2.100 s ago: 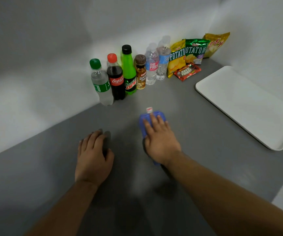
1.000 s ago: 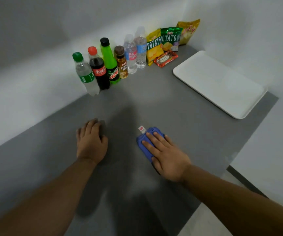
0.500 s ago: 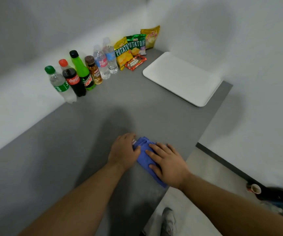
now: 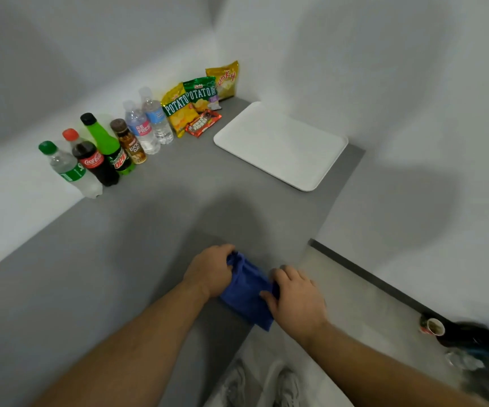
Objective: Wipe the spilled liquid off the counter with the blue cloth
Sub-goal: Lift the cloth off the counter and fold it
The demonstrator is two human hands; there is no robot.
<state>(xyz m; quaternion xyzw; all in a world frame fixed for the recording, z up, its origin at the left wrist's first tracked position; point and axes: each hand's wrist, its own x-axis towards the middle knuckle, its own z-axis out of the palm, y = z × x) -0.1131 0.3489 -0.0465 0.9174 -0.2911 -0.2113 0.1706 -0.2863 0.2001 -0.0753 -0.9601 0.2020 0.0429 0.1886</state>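
While the blue cloth (image 4: 247, 292) is pinched from both sides, left hand (image 4: 209, 270) closed on its far end at ten o'clock and right hand (image 4: 294, 298) closed on its near end at four, it is being bunched at the counter (image 4: 119, 259) corner. No wet patch can be made out. Hanging partly over the edge, the cloth could be dragged off if pulled further toward five o'clock.

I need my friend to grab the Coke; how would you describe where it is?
Look along the back wall of the grey counter for the bottle row. The Coca-Cola bottle is second from the left. It alone has dark cola, a red cap and a red label.
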